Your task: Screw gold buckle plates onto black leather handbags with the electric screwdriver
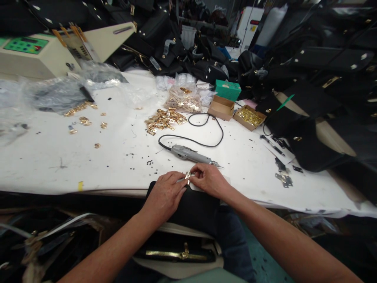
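A black bag (194,210) lies over the lap, its upper flap resting at the table's front edge. On that flap sits a small gold clasp plate (187,177). My left hand (166,192) lies on the flap, its fingertips pressing at the left side of the plate. My right hand (209,180) pinches at the plate's right side, thumb and index finger close together. Just beyond the hands a grey electric screwdriver (190,154) lies on the table, its bit pointing right. A gold zipper (176,254) shows in the bag's opening.
On the white table (118,165) are a pile of gold clasps (166,119), a cardboard box of small gold parts (249,116), an open brown box (221,107), and a looped black cable (191,137). Black bags crowd the back and right. A beige machine (32,59) stands at left.
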### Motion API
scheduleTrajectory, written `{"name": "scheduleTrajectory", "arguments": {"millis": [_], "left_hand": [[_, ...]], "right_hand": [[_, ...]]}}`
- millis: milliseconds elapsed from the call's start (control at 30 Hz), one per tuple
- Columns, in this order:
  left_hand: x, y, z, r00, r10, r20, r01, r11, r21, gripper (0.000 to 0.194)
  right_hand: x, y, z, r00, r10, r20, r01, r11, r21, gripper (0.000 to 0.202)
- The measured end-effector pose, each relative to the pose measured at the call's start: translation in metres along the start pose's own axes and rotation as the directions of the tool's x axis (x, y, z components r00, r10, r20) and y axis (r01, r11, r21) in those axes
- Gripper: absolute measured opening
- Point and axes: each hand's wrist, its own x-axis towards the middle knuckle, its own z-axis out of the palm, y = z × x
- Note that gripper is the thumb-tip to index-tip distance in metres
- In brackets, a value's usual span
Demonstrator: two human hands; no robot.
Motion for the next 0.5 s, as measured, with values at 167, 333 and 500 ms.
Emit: {"name": "scheduleTrajectory", "arguments": {"millis": [167, 333, 500], "left_hand": [[-0.0002, -0.0002, 0.0008, 1.000, -0.005, -0.003, 0.005, 1.000, -0.002, 0.028], [-0.0008, 0.0003, 0.0016, 0.999, 0.014, -0.031, -0.014, 1.000, -0.009, 0.028], [-0.0015, 0.0006, 0.0019, 0.999, 0.018, -0.038, -0.018, 1.000, -0.004, 0.032]], "right_hand": [[-0.0046, -0.0005, -0.0021, 0.996, -0.085, 0.009, 0.086, 0.995, -0.045, 0.017], [-0.0072, -0.0019, -0.0035, 0.997, -0.070, 0.010, 0.071, 0.996, -0.058, 0.025], [-0.0069, -0.0029, -0.0036, 0.999, -0.036, 0.012, 0.037, 0.999, -0.021, 0.021]]}}
